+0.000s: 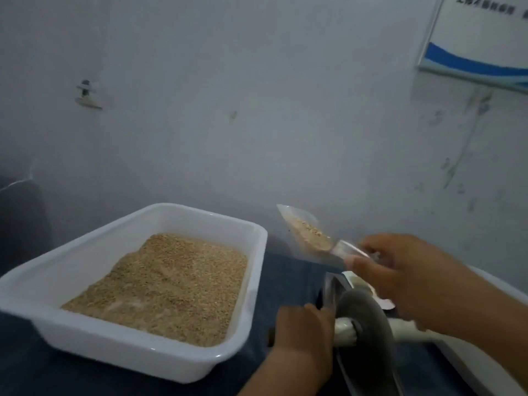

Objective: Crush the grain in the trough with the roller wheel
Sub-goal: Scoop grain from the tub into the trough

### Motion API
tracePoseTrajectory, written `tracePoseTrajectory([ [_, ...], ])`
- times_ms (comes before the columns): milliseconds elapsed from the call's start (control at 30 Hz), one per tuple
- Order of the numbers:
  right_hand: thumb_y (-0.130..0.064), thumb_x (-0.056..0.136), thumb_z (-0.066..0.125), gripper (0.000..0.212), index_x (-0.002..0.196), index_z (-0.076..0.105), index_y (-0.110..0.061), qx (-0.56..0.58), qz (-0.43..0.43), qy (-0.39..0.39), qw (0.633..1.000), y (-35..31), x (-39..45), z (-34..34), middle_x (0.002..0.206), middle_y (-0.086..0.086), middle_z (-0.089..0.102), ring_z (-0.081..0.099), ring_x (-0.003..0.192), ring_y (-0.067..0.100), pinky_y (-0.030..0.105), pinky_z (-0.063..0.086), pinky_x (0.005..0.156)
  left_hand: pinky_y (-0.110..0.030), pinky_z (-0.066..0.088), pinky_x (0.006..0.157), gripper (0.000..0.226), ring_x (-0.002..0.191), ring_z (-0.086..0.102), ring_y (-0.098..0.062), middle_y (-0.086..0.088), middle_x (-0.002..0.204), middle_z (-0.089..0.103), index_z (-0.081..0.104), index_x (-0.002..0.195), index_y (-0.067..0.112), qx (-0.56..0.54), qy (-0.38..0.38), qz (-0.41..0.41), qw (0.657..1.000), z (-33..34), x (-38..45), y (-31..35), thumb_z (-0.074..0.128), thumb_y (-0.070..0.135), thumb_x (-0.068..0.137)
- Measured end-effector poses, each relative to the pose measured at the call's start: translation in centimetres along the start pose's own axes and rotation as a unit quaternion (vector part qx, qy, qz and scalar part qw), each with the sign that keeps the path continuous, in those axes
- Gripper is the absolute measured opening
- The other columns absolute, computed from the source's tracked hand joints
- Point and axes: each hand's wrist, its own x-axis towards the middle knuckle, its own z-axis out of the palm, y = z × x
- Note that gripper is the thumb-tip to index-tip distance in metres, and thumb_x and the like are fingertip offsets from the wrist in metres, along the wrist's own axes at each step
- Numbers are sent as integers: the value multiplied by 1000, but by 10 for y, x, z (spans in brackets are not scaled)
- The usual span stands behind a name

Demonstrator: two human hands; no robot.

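A white plastic tub (120,287) is sitting on a dark blue cloth (288,278), holding a sloping bed of tan grain (171,284) that is piling higher toward its far side. To its right, the right hand (400,278) is pinching the handle of a clear plastic scoop (307,232), which is carrying a small heap of the same grain and is hanging in the air above the near end of the trough (331,290). The left hand (303,330) is curling around the left end of the white axle handle (345,330) that is running through the grey roller wheel (363,318). The wheel is standing upright in the narrow metal trough, just beside the tub.

Most of the trough is lying hidden behind the wheel and both hands, so what it is holding cannot be told. A pale rounded object (491,284) is showing past the right forearm, cut off by the frame edge. A framed notice (480,38) on the wall is also running out of view, its lettering too blurred to read.
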Motion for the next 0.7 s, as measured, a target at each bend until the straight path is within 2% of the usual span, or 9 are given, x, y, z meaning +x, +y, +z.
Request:
tracePoseTrajectory([
  [67,-64,74,50,36,76,65,-32,33,49,7,998,26,-36,-30,59,-13,64,53,37,3,15,33,31,-39,38,75,44,107,58,-32,-11,120,57,46,127,15,38,-32,-2,999,-7,0,8,62,25,88],
  [100,-71,67,50,40,79,67,-36,51,82,6,995,38,-53,-41,57,-10,64,52,34,8,15,33,31,-40,40,79,41,107,57,-31,-10,120,57,50,124,16,35,-32,-8,999,-8,3,10,63,24,86],
  [167,-85,57,45,56,83,67,-41,64,119,20,991,68,-81,-51,51,0,62,50,31,14,27,42,34,-40,42,82,33,105,56,-30,-8,117,57,54,117,19,25,-10,-9,1000,-10,8,8,64,22,85],
  [267,-101,59,26,68,92,62,-54,-36,118,46,991,121,-115,-63,49,-13,60,56,39,5,34,52,42,-34,39,74,25,96,60,-26,-2,106,62,56,104,24,19,0,-12,1000,-12,11,4,63,29,80],
  [367,-95,71,27,55,97,59,-59,-99,127,66,985,179,-144,-61,62,-29,61,56,46,-6,29,49,35,-31,39,67,19,75,55,-22,4,81,56,47,81,27,-15,21,-35,999,-8,12,2,62,33,72],
  [467,-93,71,35,50,96,61,-58,-62,134,29,989,211,-167,-48,76,-29,64,61,55,-2,25,53,44,-30,41,61,17,65,52,-19,5,70,52,49,74,25,-43,26,-64,997,-3,14,0,59,34,63],
  [600,-99,66,24,57,91,59,-63,-61,146,-69,985,181,-170,-37,68,-36,60,58,55,-11,19,47,40,-30,50,64,21,66,58,-17,6,69,59,57,76,26,-75,36,-91,992,0,25,-6,59,38,59],
  [667,-108,44,8,76,100,47,-73,-80,160,-117,977,161,-161,-36,77,-46,56,56,72,-20,15,49,53,-30,51,65,23,66,59,-15,7,69,60,60,79,26,-101,59,-113,987,2,31,-8,61,41,61],
  [700,-109,30,0,88,106,33,-78,-101,153,-142,973,155,-157,-34,87,-54,48,51,84,-24,10,47,60,-30,50,63,23,64,59,-15,7,68,60,60,78,26,-121,73,-124,982,2,34,-9,61,41,60],
])
